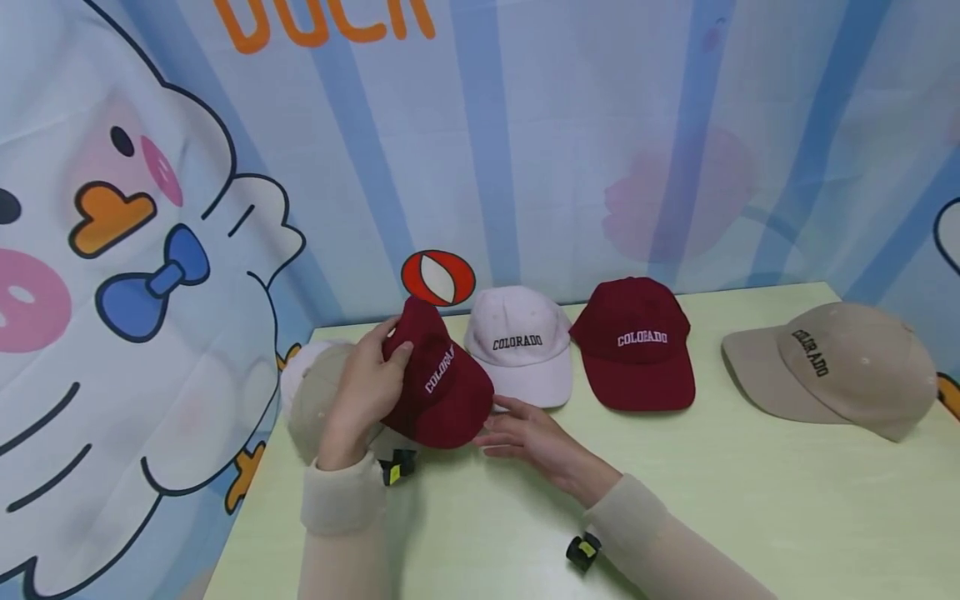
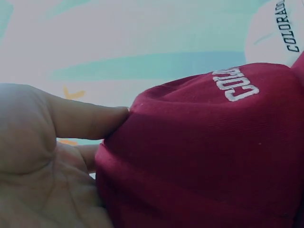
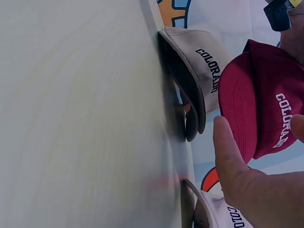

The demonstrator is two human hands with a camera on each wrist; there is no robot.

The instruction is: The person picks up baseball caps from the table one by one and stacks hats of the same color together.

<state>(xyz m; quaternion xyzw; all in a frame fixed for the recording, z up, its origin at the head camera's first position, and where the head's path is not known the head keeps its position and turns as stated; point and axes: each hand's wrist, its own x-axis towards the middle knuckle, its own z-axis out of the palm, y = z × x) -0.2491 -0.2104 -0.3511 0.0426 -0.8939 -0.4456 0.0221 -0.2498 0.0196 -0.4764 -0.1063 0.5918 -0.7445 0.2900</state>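
Observation:
A maroon cap (image 1: pixel 442 387) with white COLORADO lettering is tilted in the air over the left part of the table. My left hand (image 1: pixel 369 385) grips its edge on the left side, thumb in front; the left wrist view also shows the hand (image 2: pixel 42 156) pinching the maroon cloth (image 2: pixel 199 156). Beside the brim's right end is my right hand (image 1: pixel 536 443), fingers extended. In the right wrist view, a fingertip of this hand (image 3: pixel 251 185) is at the brim (image 3: pixel 237 107); whether it touches cannot be told. Behind my left hand sits a beige cap (image 1: pixel 318 408), partly hidden.
Part of a white cap (image 1: pixel 296 371) shows behind the left beige cap. Along the back stand a white cap (image 1: pixel 521 346) and another maroon cap (image 1: pixel 636 346); a second beige cap (image 1: pixel 855 367) lies at the right. A printed cloth backdrop (image 1: pixel 555 150) hangs behind the table (image 1: pixel 712 500).

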